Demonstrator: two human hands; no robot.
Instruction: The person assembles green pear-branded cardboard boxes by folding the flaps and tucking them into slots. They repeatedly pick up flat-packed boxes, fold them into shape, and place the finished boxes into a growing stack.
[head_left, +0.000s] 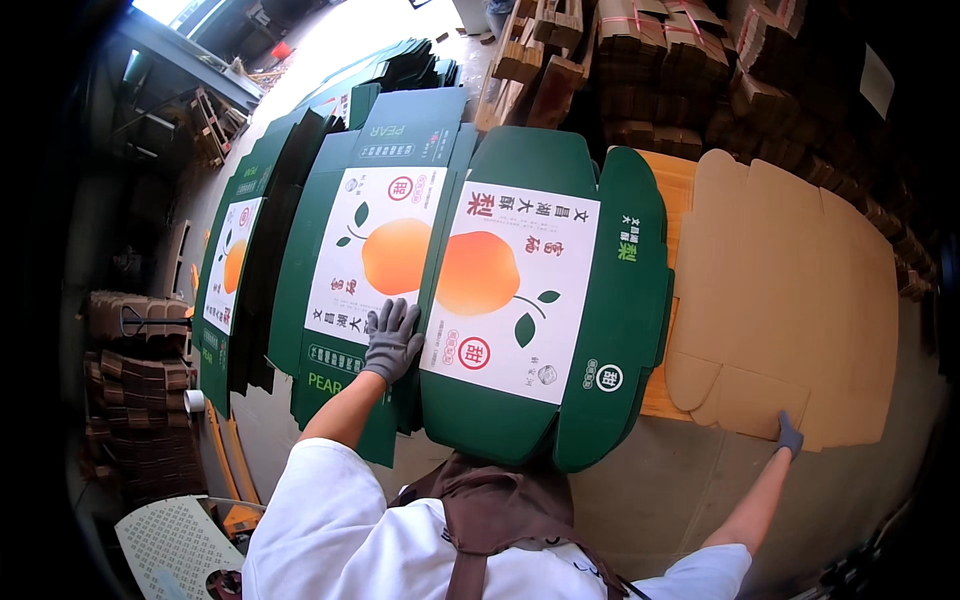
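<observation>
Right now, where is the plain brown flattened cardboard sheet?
In the head view, the plain brown cardboard sheet lies on the person's right, beside the green printed carton blank, its near edge under the right hand.

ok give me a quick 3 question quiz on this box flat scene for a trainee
1. True or false: the left hand lies flat on a printed green box flat.
2. What does the right hand touch? A) a plain brown cardboard flat B) a roll of tape C) a wooden pallet
3. Fill in: the picture of fruit on the middle green flat is coloured ____.

Key: 1 true. 2 A, its near edge. 3 orange.
</observation>
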